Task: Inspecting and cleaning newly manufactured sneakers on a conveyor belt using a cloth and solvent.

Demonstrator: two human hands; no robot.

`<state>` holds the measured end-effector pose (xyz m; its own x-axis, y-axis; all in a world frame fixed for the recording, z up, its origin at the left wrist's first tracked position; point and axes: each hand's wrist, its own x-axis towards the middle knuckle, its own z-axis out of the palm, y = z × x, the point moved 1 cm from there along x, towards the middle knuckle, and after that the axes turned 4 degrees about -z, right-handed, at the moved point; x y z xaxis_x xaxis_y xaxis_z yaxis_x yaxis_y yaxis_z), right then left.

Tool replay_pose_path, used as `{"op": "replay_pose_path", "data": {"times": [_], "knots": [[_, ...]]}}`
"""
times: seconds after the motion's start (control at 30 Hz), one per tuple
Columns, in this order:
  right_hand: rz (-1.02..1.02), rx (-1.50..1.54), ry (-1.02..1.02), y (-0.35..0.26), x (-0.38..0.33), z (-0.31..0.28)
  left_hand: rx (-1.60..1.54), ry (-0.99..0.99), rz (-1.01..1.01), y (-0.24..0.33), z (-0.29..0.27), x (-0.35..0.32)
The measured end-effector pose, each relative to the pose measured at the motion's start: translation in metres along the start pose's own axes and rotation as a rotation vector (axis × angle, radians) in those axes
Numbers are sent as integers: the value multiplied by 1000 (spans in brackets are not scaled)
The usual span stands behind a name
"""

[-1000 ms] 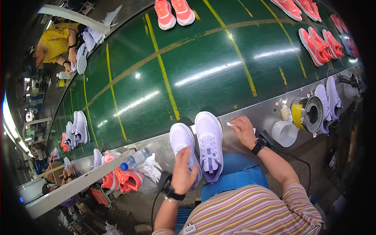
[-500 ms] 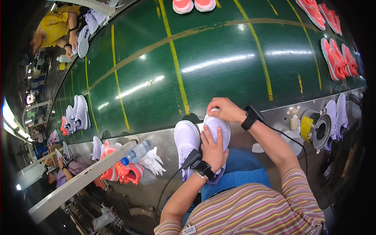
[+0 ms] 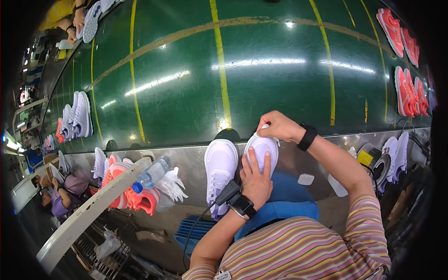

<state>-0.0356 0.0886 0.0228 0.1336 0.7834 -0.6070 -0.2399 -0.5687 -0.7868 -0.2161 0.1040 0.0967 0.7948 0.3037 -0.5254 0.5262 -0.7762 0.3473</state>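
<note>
Two pale lavender sneakers lie side by side before me, toes at the edge of the green belt. My left hand (image 3: 255,184) lies over the upper of the right-hand sneaker (image 3: 272,151), fingers spread across it, thumb at its right side, gripping it. At the toe of that shoe my right hand (image 3: 280,127) is closed in a pinch on a small white piece (image 3: 265,126), whose kind I cannot make out. The left-hand sneaker (image 3: 220,161), laced, stands untouched beside my left hand.
Beyond the metal ledge (image 3: 193,161) runs the green belt (image 3: 163,107) with yellow lines. Coral sneakers (image 3: 405,91) stand far right, lavender ones (image 3: 82,116) at left. A water bottle (image 3: 151,175), a white glove (image 3: 172,184) and a pale bar (image 3: 93,210) are left of me.
My view has tilted and shifted, so the coral pair at the top has nearly left the picture. My right hand stays at the toe; the left still lies on the same sneaker.
</note>
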Motion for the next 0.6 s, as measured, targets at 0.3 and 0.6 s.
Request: {"op": "replay_pose_path", "data": {"times": [0.3, 0.6], "knots": [[-55, 259, -69, 15, 4, -1, -12, -8, -36, 0, 3, 2], [-51, 407, -124, 21, 6, -3, -21, -26, -45, 0, 1, 4]]}}
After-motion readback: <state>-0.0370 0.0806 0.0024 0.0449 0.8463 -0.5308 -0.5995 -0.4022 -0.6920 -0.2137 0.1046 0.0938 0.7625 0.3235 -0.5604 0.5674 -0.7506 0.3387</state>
